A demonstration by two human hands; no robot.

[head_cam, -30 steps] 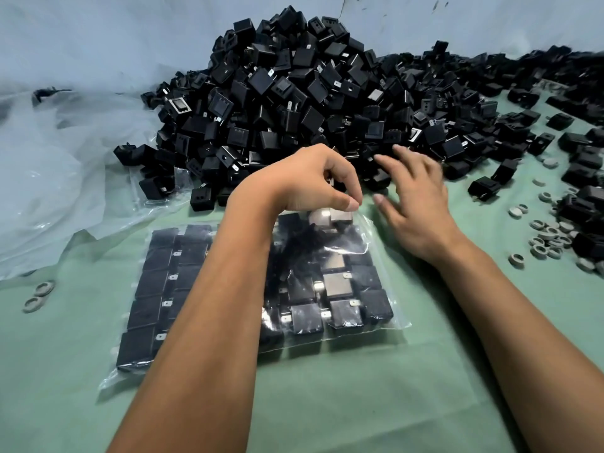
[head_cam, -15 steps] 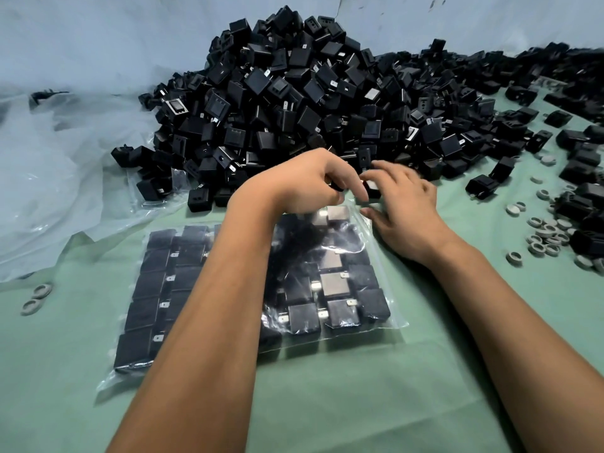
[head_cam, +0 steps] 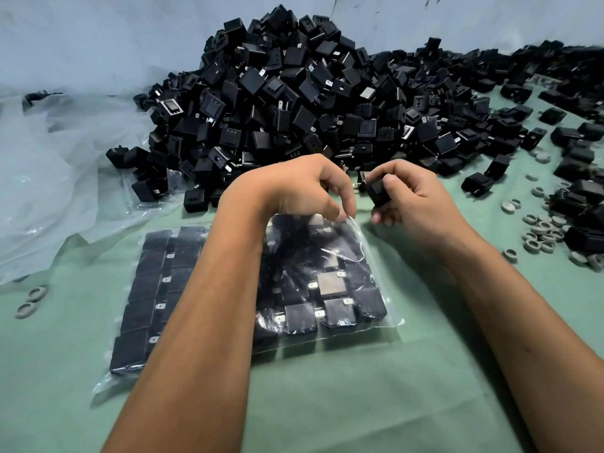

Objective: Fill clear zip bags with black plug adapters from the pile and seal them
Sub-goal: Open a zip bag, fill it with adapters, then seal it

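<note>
- Zip bag (head_cam: pixel 340 289): clear, thin film, lies flat on the green cloth (head_cam: pixel 359 403) just before the pile, nearly full; a second packed bag (head_cam: pixel 143 295) lies touching its left side, partly under the left forearm.
- Left hand (head_cam: pixel 304 191): fingers curled, thumb and forefinger pinching the bag's far right mouth edge and lifting it open.
- Right hand (head_cam: pixel 411 197): fingers curled round one black adapter (head_cam: pixel 379 191), held just right of the mouth, prongs toward the left hand, not yet inside.
- Pile (head_cam: pixel 310 103): big loose heap of adapters directly behind both hands, touching the wall; strays scattered to the right.
- Risk: mouth opening looks narrow, so the adapter's corner or prongs could catch on the film, judged from the tight gap.
- Risk: film is slick; the pinch could slip and the mouth would drop shut.
- Risk: metal prongs could puncture or snag the thin plastic if pushed in hard.
- Risk: an overfull bag may bulge at the top and stop the zip closing.
- Materials: adapters are hard matte black plastic, blocky squares with small shiny metal tabs; the bag is glossy, wrinkled, with glare.
- Grey rings (head_cam: pixel 539 230) lie loose at right; crumpled clear sheeting (head_cam: pixel 65 178) at left.
</note>
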